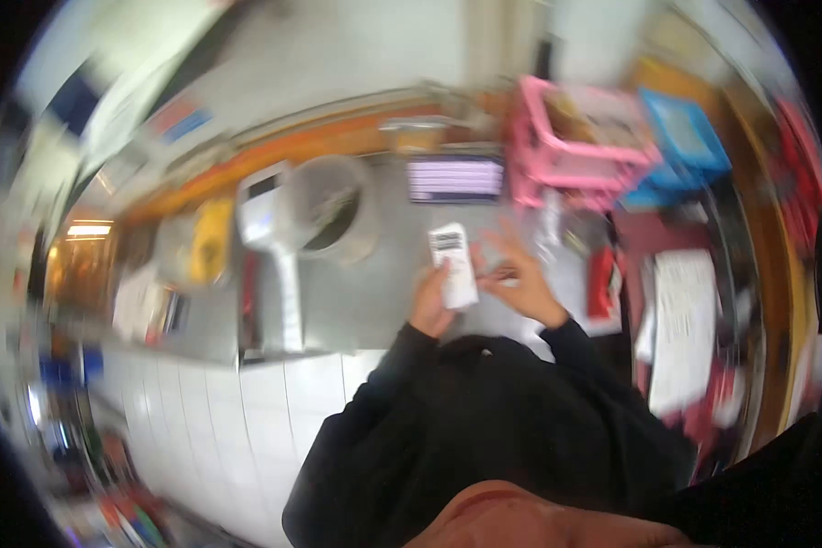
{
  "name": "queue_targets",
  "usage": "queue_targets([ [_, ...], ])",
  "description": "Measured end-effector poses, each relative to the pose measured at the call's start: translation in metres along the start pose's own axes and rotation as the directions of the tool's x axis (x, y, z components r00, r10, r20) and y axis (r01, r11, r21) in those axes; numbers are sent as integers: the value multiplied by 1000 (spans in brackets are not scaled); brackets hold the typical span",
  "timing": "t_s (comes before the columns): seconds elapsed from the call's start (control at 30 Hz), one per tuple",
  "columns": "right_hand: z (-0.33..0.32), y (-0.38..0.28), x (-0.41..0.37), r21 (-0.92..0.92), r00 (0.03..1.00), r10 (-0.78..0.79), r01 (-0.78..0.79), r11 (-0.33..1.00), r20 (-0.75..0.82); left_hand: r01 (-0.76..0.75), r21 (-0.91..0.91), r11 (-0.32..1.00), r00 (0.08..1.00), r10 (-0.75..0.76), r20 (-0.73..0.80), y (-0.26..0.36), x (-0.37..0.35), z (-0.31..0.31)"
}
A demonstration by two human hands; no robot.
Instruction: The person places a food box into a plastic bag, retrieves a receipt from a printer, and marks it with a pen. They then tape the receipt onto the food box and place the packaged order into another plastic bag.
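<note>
My left hand (434,301) is closed around a small white packet or folded paper (458,279) with a black barcode-like block near its top. It stands tilted upright in front of my chest. Just right of it is my right hand (525,281), with thumb and a finger brought together close to the packet's edge and the other fingers raised. Blur hides what, if anything, sits in that pinch. Both hands are above the grey tabletop (365,301). Beyond them lies a dark-framed panel with pale purple rows (455,178).
A translucent tub (361,233) and a white device with a dark screen (263,219) stand at left. Pink (580,155) and blue baskets (680,173) are back right. A red item (601,283) and white printed papers (683,329) lie at right.
</note>
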State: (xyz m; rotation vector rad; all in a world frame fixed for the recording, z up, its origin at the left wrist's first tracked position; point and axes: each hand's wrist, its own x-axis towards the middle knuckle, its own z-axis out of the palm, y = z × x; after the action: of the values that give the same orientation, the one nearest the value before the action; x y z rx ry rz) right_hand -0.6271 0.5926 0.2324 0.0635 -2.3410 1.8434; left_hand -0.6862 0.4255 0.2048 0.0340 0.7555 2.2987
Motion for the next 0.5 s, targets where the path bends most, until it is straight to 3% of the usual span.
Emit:
queue_targets([
  [0.03, -18, 26, 6, -39, 997, -53, 51, 998, -59, -36, -15, 999, 997, 36, 62, 3, 3, -18],
  [0.07, -49, 54, 12, -213, 976, -109, 68, 975, -190, -81, -25, 996, 989, 83, 120, 4, 4, -35],
  [0.1, -80, 82, 17, -378, 934, -163, 33, 925, -317, -126, -47, 991, 991, 128, 26, 6, 0, -37],
  [0.13, -126, 141, 16, -572, 856, -363, 100, 815, -369, -174, -76, 982, 983, 168, -69, 3, -4, -39],
  [0.2, -169, 198, 33, -715, 792, -391, -81, 694, -470, -232, -152, 961, 973, 228, -47, 5, -21, -53],
  [0.27, -179, 223, 43, -740, 751, -294, -361, 567, -591, -360, -178, 916, 930, 338, -142, -4, -33, -67],
  [0.3, -173, 228, 43, -724, 734, -240, -456, 517, -635, -404, -175, 898, 898, 353, -262, -5, -40, -66],
  [0.37, -172, 236, 41, -681, 693, -147, -607, 409, -705, -415, -188, 890, 881, 342, -327, -11, -37, -69],
  [0.5, -160, 232, 28, -617, 634, -76, -710, 338, -770, -388, -303, 870, 892, 272, -362, -12, -49, -71],
])
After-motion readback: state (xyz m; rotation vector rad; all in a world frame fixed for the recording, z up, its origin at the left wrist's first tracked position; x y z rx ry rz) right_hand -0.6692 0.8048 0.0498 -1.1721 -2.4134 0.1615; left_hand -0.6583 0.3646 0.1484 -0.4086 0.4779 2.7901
